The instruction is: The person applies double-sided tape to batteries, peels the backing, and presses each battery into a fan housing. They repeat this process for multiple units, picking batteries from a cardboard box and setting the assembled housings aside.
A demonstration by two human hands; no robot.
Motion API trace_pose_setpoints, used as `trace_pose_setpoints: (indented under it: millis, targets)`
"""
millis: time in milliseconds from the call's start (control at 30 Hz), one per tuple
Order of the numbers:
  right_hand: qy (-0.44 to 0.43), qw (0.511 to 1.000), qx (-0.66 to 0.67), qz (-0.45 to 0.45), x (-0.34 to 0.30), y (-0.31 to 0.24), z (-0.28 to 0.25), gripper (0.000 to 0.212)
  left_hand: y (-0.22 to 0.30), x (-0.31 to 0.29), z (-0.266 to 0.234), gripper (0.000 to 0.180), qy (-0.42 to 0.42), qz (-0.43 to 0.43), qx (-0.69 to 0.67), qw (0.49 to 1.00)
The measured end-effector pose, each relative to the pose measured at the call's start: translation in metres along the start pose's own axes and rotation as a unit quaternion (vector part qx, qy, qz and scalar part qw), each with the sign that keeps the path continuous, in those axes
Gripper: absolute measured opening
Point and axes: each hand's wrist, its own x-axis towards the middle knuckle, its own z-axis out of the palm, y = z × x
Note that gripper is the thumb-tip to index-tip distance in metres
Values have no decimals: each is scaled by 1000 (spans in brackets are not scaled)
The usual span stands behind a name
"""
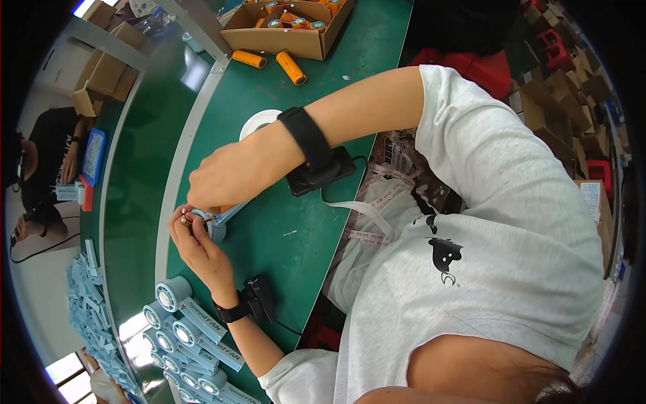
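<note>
At the work table, my left hand (196, 244) is closed by a light blue fan housing (215, 230), its fingertips pinched together at the near side of the round head. My right hand (232, 176) reaches across from above, with its fingers curled down over the same piece. What the right fingers grip is hidden behind the hand. A bit of orange, like a battery cell, shows below the right hand beside the housing's pale blue handle (233, 211). Thin dark and reddish bits, perhaps wires, lie at the left fingertips; they are too small to make out. Both wrists carry black straps with black devices.
A cardboard box (276, 39) of orange batteries stands at the top, with two loose orange batteries (291, 69) beside it. Behind my right wrist lies a white roll (260, 121). Light blue fans (173, 293) are stacked lower left. Beyond the metal divider sit pale blue parts (91, 310) and another person (50, 168).
</note>
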Motion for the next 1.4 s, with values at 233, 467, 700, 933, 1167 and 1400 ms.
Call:
trace_pose_setpoints:
  millis: [233,467,700,933,1167,1400]
  targets:
    - [-92,994,-40,33,17,-3,4,13,-4,4,-7,16,-42,1,-5,999]
    - [-133,987,-80,52,18,1,3,12,-14,0,-11,20,-115,2,40,993]
    - [12,994,111,-18,-12,32,28,10,2,9,-25,42,-181,1,27,983]
    - [208,918,328,80,-29,25,-1,16,32,41,-28,49,-49,148,119,981]
    - [301,861,-168,375,-108,89,-49,30,-92,147,-45,50,86,92,224,966]
    - [252,864,-117,420,-105,97,-22,28,-194,145,-34,59,75,-31,451,889]
